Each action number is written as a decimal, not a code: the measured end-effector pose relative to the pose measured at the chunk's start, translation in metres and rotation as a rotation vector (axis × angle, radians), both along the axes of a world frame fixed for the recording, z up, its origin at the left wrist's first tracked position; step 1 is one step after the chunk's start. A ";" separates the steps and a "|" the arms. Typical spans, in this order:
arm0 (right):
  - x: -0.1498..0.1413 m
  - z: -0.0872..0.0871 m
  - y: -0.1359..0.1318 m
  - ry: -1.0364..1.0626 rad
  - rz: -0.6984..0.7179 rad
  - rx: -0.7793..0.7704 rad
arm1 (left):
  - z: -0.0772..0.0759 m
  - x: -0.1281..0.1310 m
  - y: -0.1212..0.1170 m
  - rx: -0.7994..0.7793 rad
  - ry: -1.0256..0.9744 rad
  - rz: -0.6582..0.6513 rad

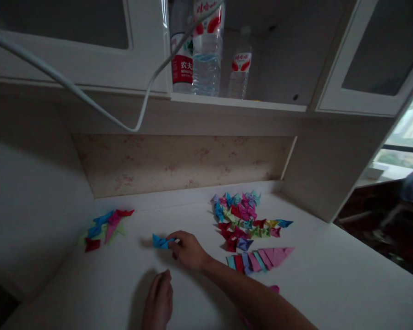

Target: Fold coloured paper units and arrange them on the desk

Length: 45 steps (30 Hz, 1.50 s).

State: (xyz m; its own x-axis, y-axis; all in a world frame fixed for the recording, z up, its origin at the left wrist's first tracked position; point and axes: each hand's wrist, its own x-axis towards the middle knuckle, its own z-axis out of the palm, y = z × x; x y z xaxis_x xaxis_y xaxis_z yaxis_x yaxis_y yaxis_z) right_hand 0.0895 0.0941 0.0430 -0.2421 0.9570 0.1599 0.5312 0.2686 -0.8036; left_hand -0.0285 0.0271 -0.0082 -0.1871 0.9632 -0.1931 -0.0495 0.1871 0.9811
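Between the thumb and fingers of my right hand [189,250] is a small blue folded paper piece [160,241], gripped at its right end just over the white tabletop [99,288]. My left hand [159,293] rests lower down, closer to me, fingers curled together; whether anything is inside them is hidden. To the left lies a loose pile of folded papers [106,227] in blue, pink, red and pale green. Right of my hands, many colourful folded paper pieces [241,217] sit in rough rows, with a row of overlapping pink, red and teal folded strips [259,260] in front.
Above the table, an open cabinet shelf [237,104] holds several plastic bottles [206,68]. A white cable [99,110] hangs down across the cabinet front. Side panels [326,160] flank the table. Some pink paper [274,288] shows behind my right forearm.
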 end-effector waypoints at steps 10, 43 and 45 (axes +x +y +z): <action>0.075 -0.005 -0.106 0.240 0.000 0.004 | 0.006 0.016 -0.025 0.132 0.131 -0.269; 0.129 0.012 -0.126 0.292 -0.082 -0.234 | 0.013 0.027 -0.035 0.231 0.298 -0.443; 0.116 0.005 -0.128 0.274 -0.080 -0.252 | 0.013 0.027 -0.037 0.254 0.331 -0.453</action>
